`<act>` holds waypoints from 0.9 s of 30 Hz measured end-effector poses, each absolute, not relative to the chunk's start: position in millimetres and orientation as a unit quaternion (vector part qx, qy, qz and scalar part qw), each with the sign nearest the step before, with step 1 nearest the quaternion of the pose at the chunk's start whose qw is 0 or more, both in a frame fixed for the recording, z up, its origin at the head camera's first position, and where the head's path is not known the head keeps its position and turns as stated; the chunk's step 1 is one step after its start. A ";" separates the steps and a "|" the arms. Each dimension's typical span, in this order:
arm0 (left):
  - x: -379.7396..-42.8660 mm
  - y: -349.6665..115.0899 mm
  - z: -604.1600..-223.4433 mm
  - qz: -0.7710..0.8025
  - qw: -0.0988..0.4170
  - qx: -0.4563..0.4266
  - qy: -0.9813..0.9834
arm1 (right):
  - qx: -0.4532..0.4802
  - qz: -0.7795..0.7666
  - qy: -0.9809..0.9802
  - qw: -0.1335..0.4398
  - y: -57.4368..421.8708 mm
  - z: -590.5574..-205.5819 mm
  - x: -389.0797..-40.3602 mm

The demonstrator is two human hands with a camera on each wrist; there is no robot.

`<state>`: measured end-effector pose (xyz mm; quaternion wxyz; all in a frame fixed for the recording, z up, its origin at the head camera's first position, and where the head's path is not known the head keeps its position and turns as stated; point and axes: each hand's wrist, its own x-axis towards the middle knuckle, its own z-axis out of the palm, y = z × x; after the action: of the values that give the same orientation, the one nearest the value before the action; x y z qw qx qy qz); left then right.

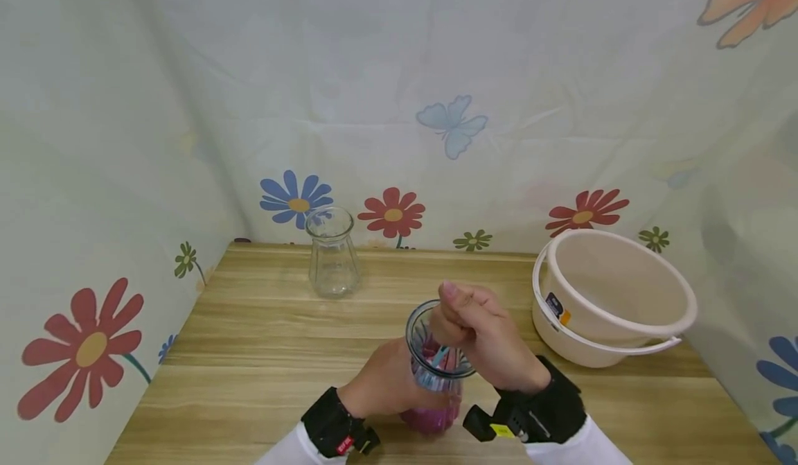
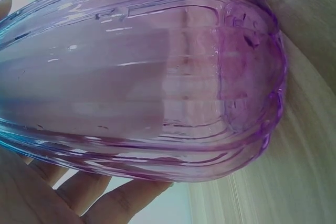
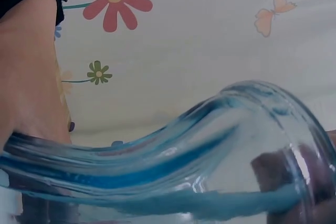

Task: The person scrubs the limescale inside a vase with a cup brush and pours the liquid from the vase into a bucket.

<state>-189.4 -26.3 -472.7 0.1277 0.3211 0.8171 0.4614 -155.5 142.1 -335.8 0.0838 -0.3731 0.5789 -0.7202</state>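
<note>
Left grip (image 1: 388, 382) holds vase (image 1: 431, 420); bucket label (image 1: 557, 308) (navy-orange) unreadable.

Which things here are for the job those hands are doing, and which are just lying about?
In the job:
Left hand, gripping the purple-and-blue vase
Right hand, curled at the vase's mouth
Light blue stick, inside the vase, probably the tool

Just standing about, untouched:
Clear glass vase, at the back
Pale bucket, on the right

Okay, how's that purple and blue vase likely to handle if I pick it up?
The vase is probably stiff and breakable, since its ribbed, see-through walls look like glass. Its glossy surface may also make it slippery.
</note>
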 end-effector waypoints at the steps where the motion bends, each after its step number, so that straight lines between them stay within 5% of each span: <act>1: -189.5 -26.4 -472.6 0.463 0.130 0.318 0.817 | -0.372 -0.723 0.576 0.080 142.4 -336.0 -155.2; 27: -185.5 -27.1 -470.6 0.480 0.151 0.273 0.820 | -0.426 -0.748 0.509 -0.002 162.2 -307.0 -154.2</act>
<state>-185.5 -27.1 -470.6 0.1507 0.2734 0.8198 0.4800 -154.2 162.2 -307.0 -0.0022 -0.4260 0.5088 -0.7481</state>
